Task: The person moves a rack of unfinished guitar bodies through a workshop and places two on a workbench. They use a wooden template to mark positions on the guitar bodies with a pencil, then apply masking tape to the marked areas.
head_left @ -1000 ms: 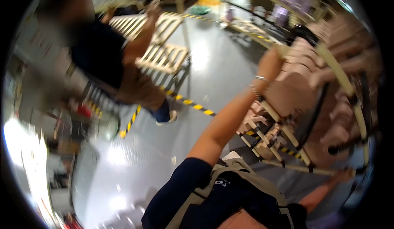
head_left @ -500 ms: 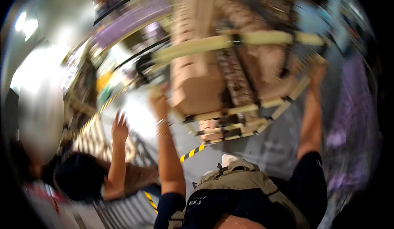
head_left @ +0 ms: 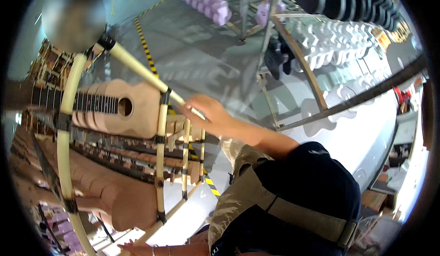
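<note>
A rack of cream tubes with black joints (head_left: 161,118) stands at the left, holding several unfinished, light-brown guitar bodies (head_left: 137,205). On its upper part lies a guitar (head_left: 144,102) with a round sound hole and a dark fretted neck. My right hand (head_left: 206,114) is closed around the rack's sloping tube at the near corner. At the bottom edge, my left hand (head_left: 137,247), with bracelets at the wrist, is at the rack's lower tube. Its fingers look bent on that tube, though the frame's edge cuts off part of the hand.
Yellow-and-black floor tape (head_left: 145,45) runs past the rack. Purple guitar-shaped pieces (head_left: 201,1) hang at the back. To the right, a metal frame (head_left: 298,58) carries white and black bodies. Boxes and shelves (head_left: 380,182) line the far right.
My view has swung to the right, so the rack now sits at the left. The other person at the lower left is out of view. My right hand stays on the rack.
</note>
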{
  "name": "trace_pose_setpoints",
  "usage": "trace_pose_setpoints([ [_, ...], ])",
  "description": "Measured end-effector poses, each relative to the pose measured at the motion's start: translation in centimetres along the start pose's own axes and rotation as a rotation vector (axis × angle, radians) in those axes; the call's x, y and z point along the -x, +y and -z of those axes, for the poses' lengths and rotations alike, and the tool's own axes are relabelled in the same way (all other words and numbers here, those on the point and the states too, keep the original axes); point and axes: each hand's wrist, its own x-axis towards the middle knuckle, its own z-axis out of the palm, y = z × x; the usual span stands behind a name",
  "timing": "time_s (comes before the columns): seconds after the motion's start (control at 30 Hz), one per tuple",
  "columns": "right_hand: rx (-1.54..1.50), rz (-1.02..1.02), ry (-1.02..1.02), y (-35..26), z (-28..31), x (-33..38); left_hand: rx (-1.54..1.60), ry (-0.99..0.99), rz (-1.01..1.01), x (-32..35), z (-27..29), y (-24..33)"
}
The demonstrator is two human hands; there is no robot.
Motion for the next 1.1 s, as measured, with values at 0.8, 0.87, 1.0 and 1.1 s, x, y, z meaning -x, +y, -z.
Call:
trace_pose_setpoints([
  [0.8,0.430,-0.228,1.250,0.1,36.4,3.5,0.082,-0.097,-0.159,14.0,-11.6,15.6],
  [0.87,0.391,-0.236,1.254,0.4,36.9,3.6,0.090,-0.103,-0.180,14.5,-11.9,16.5],
  [1.0,0.341,-0.218,1.274,0.9,36.9,3.4,0.103,-0.116,-0.205,15.5,-12.2,17.9],
  [1.1,0.351,-0.208,1.207,1.0,36.9,3.6,0.102,-0.104,-0.226,16.0,-11.7,18.2],
])
